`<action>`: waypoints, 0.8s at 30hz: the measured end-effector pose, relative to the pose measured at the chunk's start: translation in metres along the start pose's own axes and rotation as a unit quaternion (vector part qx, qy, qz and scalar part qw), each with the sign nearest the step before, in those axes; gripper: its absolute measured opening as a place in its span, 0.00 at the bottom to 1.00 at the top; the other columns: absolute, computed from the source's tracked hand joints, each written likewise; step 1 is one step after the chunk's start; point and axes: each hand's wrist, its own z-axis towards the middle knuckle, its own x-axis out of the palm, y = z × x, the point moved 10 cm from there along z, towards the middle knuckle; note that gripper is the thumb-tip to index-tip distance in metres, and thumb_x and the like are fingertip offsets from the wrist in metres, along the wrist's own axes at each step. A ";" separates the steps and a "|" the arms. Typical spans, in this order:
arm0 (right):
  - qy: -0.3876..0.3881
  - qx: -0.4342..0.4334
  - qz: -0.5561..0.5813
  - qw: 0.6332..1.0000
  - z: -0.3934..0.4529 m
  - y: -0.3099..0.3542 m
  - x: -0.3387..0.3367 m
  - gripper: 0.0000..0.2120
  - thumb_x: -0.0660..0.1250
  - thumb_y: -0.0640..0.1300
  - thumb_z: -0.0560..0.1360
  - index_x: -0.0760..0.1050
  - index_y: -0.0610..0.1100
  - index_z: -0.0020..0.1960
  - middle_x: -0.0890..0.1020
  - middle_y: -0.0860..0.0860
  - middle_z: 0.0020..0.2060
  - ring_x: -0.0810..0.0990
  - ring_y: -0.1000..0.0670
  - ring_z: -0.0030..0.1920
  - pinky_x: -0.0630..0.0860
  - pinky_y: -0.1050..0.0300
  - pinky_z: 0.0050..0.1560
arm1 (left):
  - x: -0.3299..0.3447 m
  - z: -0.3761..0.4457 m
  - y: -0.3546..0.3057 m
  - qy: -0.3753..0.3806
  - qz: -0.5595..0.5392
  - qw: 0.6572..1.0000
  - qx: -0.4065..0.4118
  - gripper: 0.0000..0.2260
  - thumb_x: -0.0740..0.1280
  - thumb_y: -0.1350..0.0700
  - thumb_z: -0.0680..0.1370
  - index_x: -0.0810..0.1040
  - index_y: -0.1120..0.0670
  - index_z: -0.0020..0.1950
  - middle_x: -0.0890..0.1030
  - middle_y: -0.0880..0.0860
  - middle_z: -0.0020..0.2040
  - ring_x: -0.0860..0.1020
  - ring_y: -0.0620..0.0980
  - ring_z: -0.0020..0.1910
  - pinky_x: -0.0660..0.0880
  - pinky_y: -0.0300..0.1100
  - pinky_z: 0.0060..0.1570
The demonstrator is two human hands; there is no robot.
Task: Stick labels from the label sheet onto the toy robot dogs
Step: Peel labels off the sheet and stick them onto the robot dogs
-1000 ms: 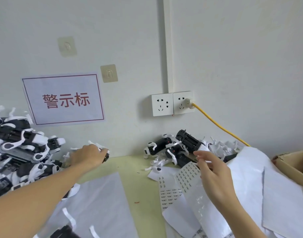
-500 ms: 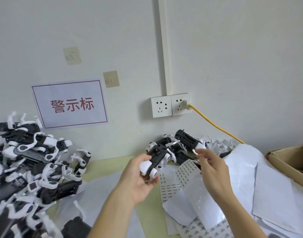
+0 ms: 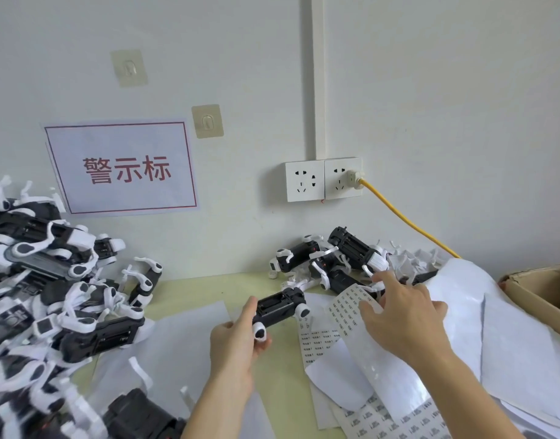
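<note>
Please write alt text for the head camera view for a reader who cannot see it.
A person's left hand holds a black-and-white toy robot dog above a pale green table, while the right hand rests on a curled label sheet. More toy dogs are heaped at the left and by the wall under a double socket.
</note>
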 end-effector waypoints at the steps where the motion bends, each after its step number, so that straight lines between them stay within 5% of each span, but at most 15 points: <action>1: 0.006 -0.006 -0.008 1.000 0.000 0.001 0.003 0.24 0.64 0.60 0.77 0.63 0.56 0.70 0.76 0.59 0.40 0.68 0.47 0.62 0.60 0.47 0.57 | -0.001 0.001 -0.003 -0.004 0.023 1.000 0.019 0.14 0.74 0.53 0.76 0.76 0.64 0.47 0.76 0.56 0.37 0.75 0.54 0.29 0.76 0.43 0.36; 4: 0.027 -0.022 -0.031 0.999 0.000 0.003 0.011 0.31 0.71 0.60 0.74 0.61 0.56 0.71 0.75 0.57 0.44 0.66 0.48 0.63 0.55 0.50 0.53 | -0.006 0.001 -0.008 -0.025 0.097 0.993 0.057 0.13 0.71 0.55 0.78 0.75 0.63 0.54 0.76 0.53 0.40 0.78 0.53 0.33 0.72 0.42 0.36; 8: 0.002 -0.025 0.011 1.000 0.002 0.002 0.007 0.34 0.76 0.49 0.72 0.62 0.57 0.71 0.75 0.56 0.43 0.66 0.49 0.59 0.54 0.52 0.53 | -0.007 -0.007 -0.018 -0.048 0.155 0.981 0.103 0.16 0.68 0.54 0.79 0.71 0.61 0.61 0.78 0.55 0.46 0.76 0.51 0.36 0.69 0.42 0.35; 12: -0.044 -0.046 0.084 0.994 0.004 0.005 0.001 0.33 0.73 0.38 0.71 0.63 0.58 0.69 0.76 0.57 0.44 0.71 0.49 0.56 0.60 0.50 0.54 | -0.004 -0.016 -0.035 -0.084 0.259 0.946 0.177 0.26 0.69 0.52 0.79 0.64 0.58 0.72 0.72 0.60 0.65 0.69 0.61 0.64 0.70 0.50 0.60; 14: -0.045 -0.047 0.146 0.987 0.006 0.005 -0.001 0.30 0.73 0.36 0.72 0.66 0.57 0.67 0.80 0.57 0.40 0.77 0.52 0.47 0.70 0.51 0.53 | 0.001 -0.030 -0.048 -0.117 0.305 0.916 0.234 0.26 0.70 0.52 0.78 0.66 0.58 0.72 0.69 0.61 0.67 0.63 0.60 0.67 0.64 0.50 0.62; 17: -0.031 -0.006 0.267 0.963 0.010 0.000 -0.001 0.24 0.73 0.39 0.73 0.72 0.59 0.62 0.83 0.54 0.37 0.81 0.51 0.40 0.75 0.55 0.40 | 0.019 -0.058 -0.070 -0.134 0.316 0.864 0.369 0.20 0.72 0.55 0.76 0.73 0.58 0.66 0.73 0.57 0.63 0.65 0.58 0.64 0.63 0.48 0.59; 19: 0.000 0.010 0.365 0.931 0.009 0.003 0.002 0.20 0.73 0.39 0.74 0.74 0.61 0.57 0.85 0.54 0.38 0.85 0.49 0.38 0.79 0.54 0.38 | 0.037 -0.073 -0.075 -0.076 0.277 0.848 0.446 0.10 0.73 0.59 0.76 0.78 0.56 0.56 0.78 0.52 0.53 0.71 0.54 0.56 0.64 0.39 0.55; 24: 0.073 -0.032 0.482 0.873 -0.002 0.029 0.008 0.14 0.70 0.36 0.77 0.81 0.50 0.58 0.88 0.50 0.45 0.87 0.47 0.46 0.83 0.45 0.49 | 0.074 -0.065 -0.043 0.138 0.182 0.915 0.331 0.05 0.71 0.59 0.78 0.81 0.50 0.43 0.83 0.47 0.37 0.79 0.40 0.39 0.72 0.30 0.38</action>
